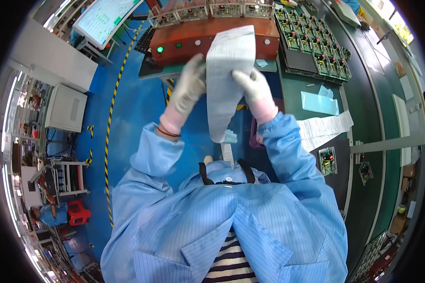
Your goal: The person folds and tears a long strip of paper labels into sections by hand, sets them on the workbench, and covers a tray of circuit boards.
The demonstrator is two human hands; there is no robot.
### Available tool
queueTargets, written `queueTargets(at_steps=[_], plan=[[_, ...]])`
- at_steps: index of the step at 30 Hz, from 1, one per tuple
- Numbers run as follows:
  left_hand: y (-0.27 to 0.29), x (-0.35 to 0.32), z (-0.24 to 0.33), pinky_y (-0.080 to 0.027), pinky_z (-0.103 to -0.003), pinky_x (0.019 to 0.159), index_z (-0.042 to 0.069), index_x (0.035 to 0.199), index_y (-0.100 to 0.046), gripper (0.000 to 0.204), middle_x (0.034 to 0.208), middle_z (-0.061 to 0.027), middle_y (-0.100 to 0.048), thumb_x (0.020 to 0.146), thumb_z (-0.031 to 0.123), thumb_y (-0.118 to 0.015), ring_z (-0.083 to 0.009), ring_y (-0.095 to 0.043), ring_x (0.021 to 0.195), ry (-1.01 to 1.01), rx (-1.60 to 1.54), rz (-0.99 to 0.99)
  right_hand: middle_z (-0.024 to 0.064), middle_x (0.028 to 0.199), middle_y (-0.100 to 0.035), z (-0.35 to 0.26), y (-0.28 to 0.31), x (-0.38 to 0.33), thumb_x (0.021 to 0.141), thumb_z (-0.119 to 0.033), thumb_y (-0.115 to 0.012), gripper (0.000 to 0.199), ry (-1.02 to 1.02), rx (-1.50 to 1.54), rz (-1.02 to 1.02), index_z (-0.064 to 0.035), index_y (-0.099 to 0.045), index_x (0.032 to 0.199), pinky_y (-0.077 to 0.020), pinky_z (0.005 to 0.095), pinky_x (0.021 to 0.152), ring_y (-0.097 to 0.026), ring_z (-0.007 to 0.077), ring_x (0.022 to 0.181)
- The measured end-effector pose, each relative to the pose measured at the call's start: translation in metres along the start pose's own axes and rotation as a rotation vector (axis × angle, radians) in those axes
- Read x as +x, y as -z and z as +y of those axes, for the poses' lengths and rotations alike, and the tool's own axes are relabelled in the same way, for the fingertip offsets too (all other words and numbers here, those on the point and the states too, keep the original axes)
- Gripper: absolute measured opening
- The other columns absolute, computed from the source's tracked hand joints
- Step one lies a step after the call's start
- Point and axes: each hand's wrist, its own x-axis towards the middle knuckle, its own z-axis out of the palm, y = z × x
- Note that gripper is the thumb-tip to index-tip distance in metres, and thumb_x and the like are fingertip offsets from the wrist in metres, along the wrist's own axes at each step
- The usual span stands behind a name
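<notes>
A long white printed paper sheet (226,80) hangs in front of me, its lower end curling down toward my lap. My right hand (256,89), in a white glove, grips the sheet's right edge, thumb on the front and the other fingers partly hidden behind it. By the left edge is my left hand (190,87), also gloved and smeared by motion. Its fingers point up, and I cannot tell whether they touch the paper. Behind the sheet stands a red-brown machine box (184,40) with a lit green button and several fixtures on top.
On the green bench to the right are a tray of circuit boards (311,40), light-blue sheets (320,103), more printed paper (323,131) and a single circuit board (327,161). A white cabinet (66,107) and a red stool (79,212) stand left, beyond floor tape.
</notes>
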Motion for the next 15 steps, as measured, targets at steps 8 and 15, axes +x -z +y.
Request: queueTargets(at_steps=[8, 15], plan=[[0.024, 0.002, -0.104, -0.041, -0.032, 0.098, 0.0, 0.133, -0.044, 0.067, 0.123, -0.0119, -0.057, 0.079, 0.027, -0.073, -0.0192, -0.054, 0.113, 0.048, 0.188, 0.088, 0.0065, 0.105, -0.065, -0.097, -0.046, 0.066, 0.09, -0.017, -0.062, 0.032, 0.517, -0.098, -0.034, 0.0005, -0.059, 0.117, -0.047, 0.028, 0.085, -0.06, 0.0136, 0.094], [0.025, 0.046, -0.066, -0.049, -0.026, 0.081, 0.0, 0.11, -0.064, 0.028, 0.099, -0.0028, -0.068, 0.088, 0.017, -0.068, -0.0087, -0.061, 0.089, -0.038, -0.106, 0.019, 0.0076, 0.107, -0.064, -0.203, -0.106, 0.049, 0.093, -0.019, -0.059, 0.033, 0.813, -0.253, -0.218, 0.0015, -0.055, 0.119, -0.0462, 0.0272, 0.084, -0.06, 0.0139, 0.094]])
